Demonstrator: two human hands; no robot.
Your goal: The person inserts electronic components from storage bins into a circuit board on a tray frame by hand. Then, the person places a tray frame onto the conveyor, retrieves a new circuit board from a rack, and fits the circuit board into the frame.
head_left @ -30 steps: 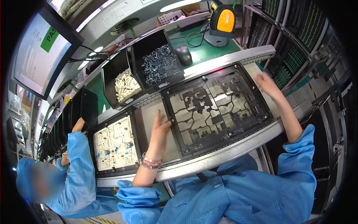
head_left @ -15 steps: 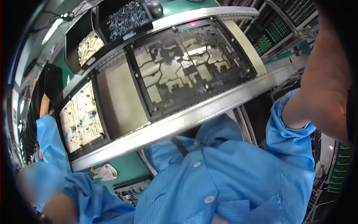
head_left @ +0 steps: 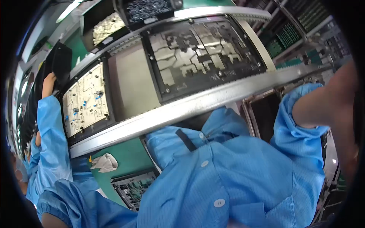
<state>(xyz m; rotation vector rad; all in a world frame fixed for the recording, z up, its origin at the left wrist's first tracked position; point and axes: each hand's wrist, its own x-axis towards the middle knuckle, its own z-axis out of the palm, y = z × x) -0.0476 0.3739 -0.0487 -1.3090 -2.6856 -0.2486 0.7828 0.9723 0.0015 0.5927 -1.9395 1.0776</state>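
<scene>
Neither of my hands shows. My bare right forearm (head_left: 317, 108) comes out of a rolled blue sleeve (head_left: 285, 121) and runs off the right edge, close to the camera. At the lower left, my left sleeve (head_left: 81, 201) ends in a strip of bare arm (head_left: 53, 220) cut off by the dark rim. Ahead of my body lies a metal conveyor rail (head_left: 182, 108). Between the rails sit a black fixture (head_left: 243, 72) with metal-coloured cutouts and a cream circuit board (head_left: 85, 98) carrying blue and black components.
Behind the rail stand a bin of cream parts (head_left: 108, 28) and a bin of dark parts (head_left: 148, 11). At left, a co-worker's hand (head_left: 48, 83) touches a black bin (head_left: 61, 60). A white glove (head_left: 104, 162) and a tray of boards (head_left: 133, 186) lie below the rail. Racks (head_left: 289, 36) hold green boards.
The view has shifted, so the conveyor sits slightly higher and further right. My right forearm has swung lower along the right edge. The co-worker's hand now shows at the black bin.
</scene>
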